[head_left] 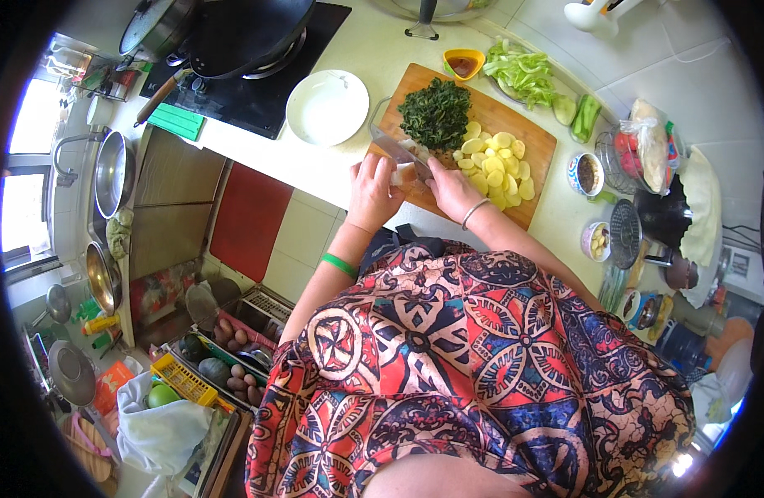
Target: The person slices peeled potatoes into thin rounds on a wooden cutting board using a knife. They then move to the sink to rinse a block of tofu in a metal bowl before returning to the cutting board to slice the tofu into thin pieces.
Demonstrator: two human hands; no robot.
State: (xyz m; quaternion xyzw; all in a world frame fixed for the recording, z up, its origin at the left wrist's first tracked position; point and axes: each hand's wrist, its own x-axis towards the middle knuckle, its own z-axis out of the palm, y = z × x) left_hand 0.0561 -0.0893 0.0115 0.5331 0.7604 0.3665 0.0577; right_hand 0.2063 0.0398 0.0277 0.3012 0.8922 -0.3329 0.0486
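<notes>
On a wooden cutting board point(544, 140) my left hand point(374, 193) holds a pale block of food with a brown edge point(404, 173), perhaps meat. My right hand point(453, 190) grips a kitchen knife point(394, 148), its blade lying against the block, with cut pieces point(414, 148) beside it. Chopped dark leafy greens point(434, 112) are heaped at the board's far left part. Sliced yellow rounds point(497, 165), possibly potato, are spread to the right of the greens. The knife's handle is hidden in my right hand.
A white plate point(328, 107) stands left of the board, near a black wok point(245, 37) on a gas hob point(232, 103). Beyond the board are a small yellow sauce dish point(463, 63) and shredded green vegetable point(522, 71). Small bowls point(585, 174) and a wire basket point(612, 163) stand on the right.
</notes>
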